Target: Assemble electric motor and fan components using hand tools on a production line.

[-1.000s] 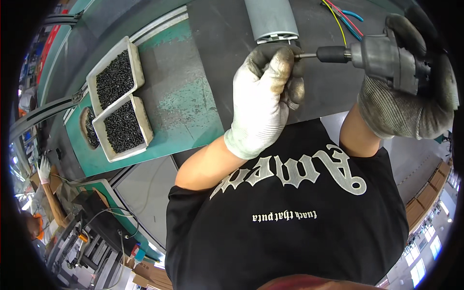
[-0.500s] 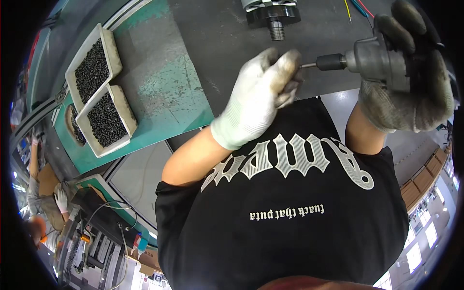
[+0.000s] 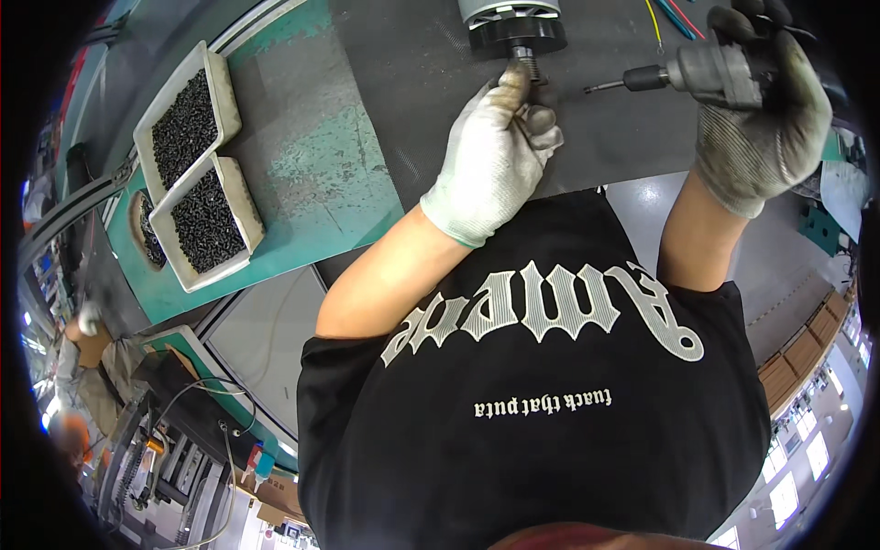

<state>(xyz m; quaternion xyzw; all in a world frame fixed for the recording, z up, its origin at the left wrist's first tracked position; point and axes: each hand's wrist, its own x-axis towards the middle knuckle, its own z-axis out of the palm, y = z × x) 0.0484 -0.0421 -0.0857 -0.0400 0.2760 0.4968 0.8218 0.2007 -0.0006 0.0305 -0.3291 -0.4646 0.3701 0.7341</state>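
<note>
My left hand [image 3: 500, 151], in a whitish glove with darkened fingertips, is closed in a pinch at the threaded shaft [image 3: 524, 57] of a motor-like part [image 3: 513, 23]. The fingertips overlap the shaft's end. A small dark bit shows by them, but what they hold cannot be made out. To the right, my gloved right hand [image 3: 765, 137] is wrapped round a power screwdriver [image 3: 710, 75] with a grey metal body and black chuck. Its thin bit [image 3: 605, 87] points left toward my left hand, apart from it. The tool's rear is hidden by the hand.
Two whitish trays [image 3: 225, 101] of small black screws stand on the worn green mat [image 3: 321, 174] at left, beside a round dish [image 3: 137, 220] of more. Coloured wires [image 3: 674, 20] lie at the top right. Another person [image 3: 87, 367] works at far left.
My left hand has moved up from the screwdriver's bit to the shaft's end. The screwdriver has tilted a little and drawn away to the right of that hand.
</note>
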